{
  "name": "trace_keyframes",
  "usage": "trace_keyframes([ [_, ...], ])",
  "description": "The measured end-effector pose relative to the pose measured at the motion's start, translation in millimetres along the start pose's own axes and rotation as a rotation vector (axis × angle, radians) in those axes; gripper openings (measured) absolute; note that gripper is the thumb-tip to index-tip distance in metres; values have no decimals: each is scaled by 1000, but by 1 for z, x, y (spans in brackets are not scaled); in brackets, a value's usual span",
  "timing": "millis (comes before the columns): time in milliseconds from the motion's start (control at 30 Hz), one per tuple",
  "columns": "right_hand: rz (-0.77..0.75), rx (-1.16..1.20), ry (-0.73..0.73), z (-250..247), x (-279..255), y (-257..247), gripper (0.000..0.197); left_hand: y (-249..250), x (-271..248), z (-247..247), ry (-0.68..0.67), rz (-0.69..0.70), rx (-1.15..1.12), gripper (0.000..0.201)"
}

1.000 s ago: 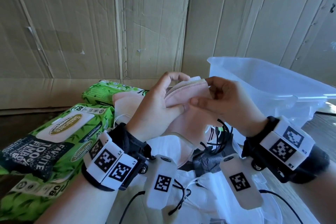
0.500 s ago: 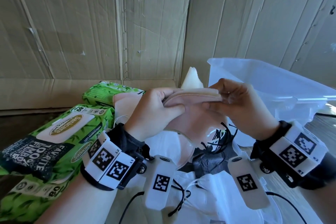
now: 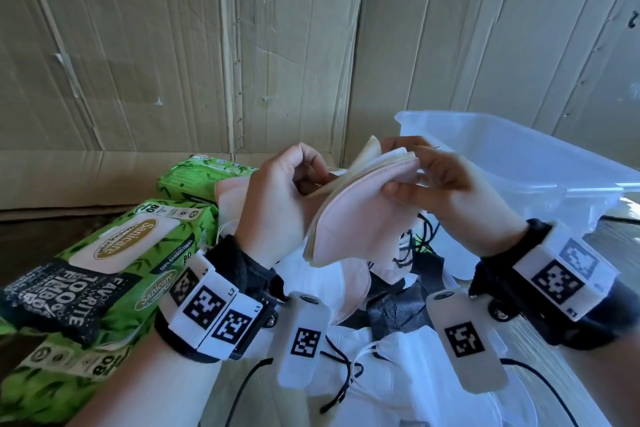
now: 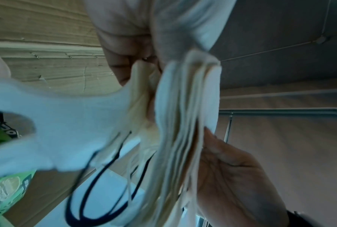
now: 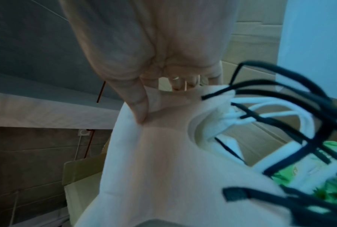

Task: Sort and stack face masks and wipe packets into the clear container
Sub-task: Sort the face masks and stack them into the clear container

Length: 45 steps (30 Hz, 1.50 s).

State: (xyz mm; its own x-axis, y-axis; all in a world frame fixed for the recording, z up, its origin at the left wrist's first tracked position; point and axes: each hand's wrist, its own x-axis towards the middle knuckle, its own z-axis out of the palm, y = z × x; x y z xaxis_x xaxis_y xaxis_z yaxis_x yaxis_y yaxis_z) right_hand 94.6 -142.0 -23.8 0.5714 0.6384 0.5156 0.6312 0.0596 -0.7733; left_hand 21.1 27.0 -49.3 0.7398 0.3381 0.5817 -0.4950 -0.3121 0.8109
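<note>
a soft, light stack of pink face masks is being pinched by both hands, left hand and right hand; firm edge grips are judged best against fanning.

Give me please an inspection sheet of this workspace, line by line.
Surface: wooden table, mostly covered.
Job's things: stack of folded pink fabric face masks held up by both hands; clear plastic container at right; green wipe packets at left.
Clutter: loose white and grey masks below the hands.
Hands: left hand and right hand pinch the stack.
Cables: black wrist-camera cables.
Surroundings: cardboard wall.
</note>
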Motion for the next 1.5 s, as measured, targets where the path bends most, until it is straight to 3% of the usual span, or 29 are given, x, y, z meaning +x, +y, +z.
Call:
trace_keyframes([
  [133, -29, -57, 0, 6, 3, 4, 15, 0, -1, 1, -48, -6, -58, 27],
  [233, -21, 68, -28, 6, -1, 2, 18, 1, -1, -4, -134, -22, -51, 37],
  [333, 7, 219, -60, 0, -4, 6, 15, -1, 3, -4, -318, -148, -111, 49],
  [433, 1, 313, -94, -9, -8, 11, 19, 0, 5, -7, -323, -348, -235, 50],
  [533, 16, 379, -134, -16, -11, 13, 21, 2, -1, -7, -420, -283, -329, 57],
  [667, 62, 365, -162, -22, -13, 15, 25, 8, -3, -2, -373, -216, -325, 50],
  [767, 102, 233, -65, -26, -13, 17, 16, 4, -1, -3, -323, -149, -185, 31],
  [833, 113, 135, 65, -29, -11, 15, 21, 1, 0, -5, -285, -106, -15, 32],
  [933, 71, 147, 126, -36, -9, 7, 28, 2, 0, -7, -282, -123, 68, 30],
  [1067, 85, 150, 40, -30, -8, 1, 38, 13, -5, -4, -307, -279, -115, 33],
  [1233, 217, 175, 77, -8, -3, 9, 62, 12, -7, -1, -438, -225, -108, 44],
  [1333, 253, 160, 125, -2, -3, 9, 63, 9, -6, 1, -386, -214, -53, 11],
  [1433, 263, 111, 123, 1, -3, 7, 66, 6, -5, 1, -387, -122, 0, 30],
  [1500, 263, 57, 40, 0, -4, 4, 59, 6, -5, 1, -407, -75, -9, 41],
])
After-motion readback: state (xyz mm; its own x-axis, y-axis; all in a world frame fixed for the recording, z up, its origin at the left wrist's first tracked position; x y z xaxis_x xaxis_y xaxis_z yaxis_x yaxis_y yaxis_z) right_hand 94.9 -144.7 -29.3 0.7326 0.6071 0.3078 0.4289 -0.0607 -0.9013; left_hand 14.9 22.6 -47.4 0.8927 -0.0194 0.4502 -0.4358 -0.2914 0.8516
